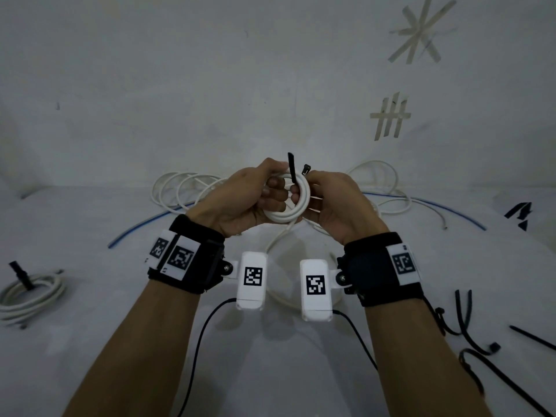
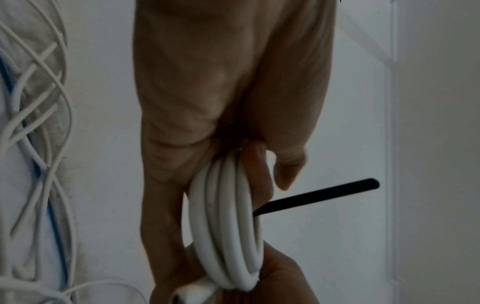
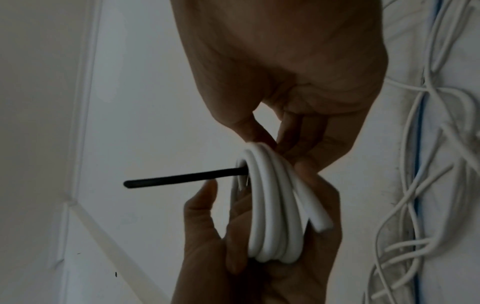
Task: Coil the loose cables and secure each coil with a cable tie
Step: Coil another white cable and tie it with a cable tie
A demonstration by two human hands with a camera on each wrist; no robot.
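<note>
Gripping the white coil (image 1: 288, 203) from 9 o'clock, the left hand (image 1: 240, 203) held its smooth round loops; the right hand (image 1: 334, 203) pinched it at 3 o'clock, where the stiff black cable tie (image 1: 292, 170) passed through. Springy loops could fan apart if either grip eased, or the slick tie could slide out. Loose cables (image 1: 186, 188) lay on the surface at 12 o'clock.

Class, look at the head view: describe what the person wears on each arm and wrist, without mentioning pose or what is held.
Both forearms are bare, without sleeves. Each wrist carries a wide black fabric strap bearing white tags with black square-code markings. A white rectangular camera box, also code-marked, is bracketed to each strap, and a thin black lead trails from each box.
</note>
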